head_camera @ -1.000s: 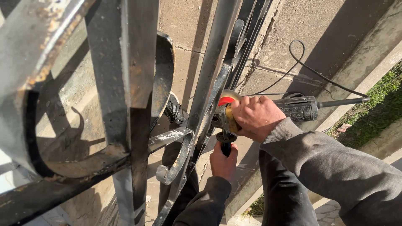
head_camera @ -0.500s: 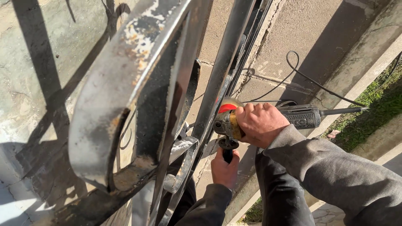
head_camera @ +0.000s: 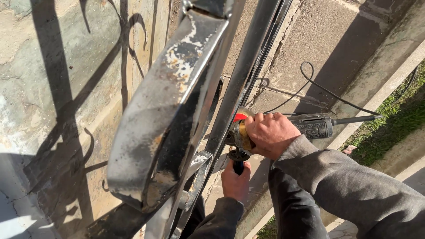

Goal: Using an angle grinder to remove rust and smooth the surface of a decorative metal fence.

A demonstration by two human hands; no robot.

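Observation:
A dark angle grinder (head_camera: 310, 126) with a yellow-gold head and red guard is pressed against a black iron bar (head_camera: 237, 88) of a metal gate. My right hand (head_camera: 270, 132) wraps over the grinder's head and body. Below it, my left hand (head_camera: 235, 181) grips the grinder's black side handle. Both arms wear grey sleeves. The disc itself is hidden behind the bar.
A wide iron scroll (head_camera: 164, 110) with flaking paint fills the foreground, close to the camera. The grinder's black cable (head_camera: 327, 90) loops over the concrete paving. A concrete kerb (head_camera: 389, 71) and a grass strip (head_camera: 394, 124) lie to the right. A stone wall (head_camera: 53, 66) is at left.
The view has shifted, so the iron scroll now looms larger and nearer the centre. Both hands keep the same grip on the grinder against the bar.

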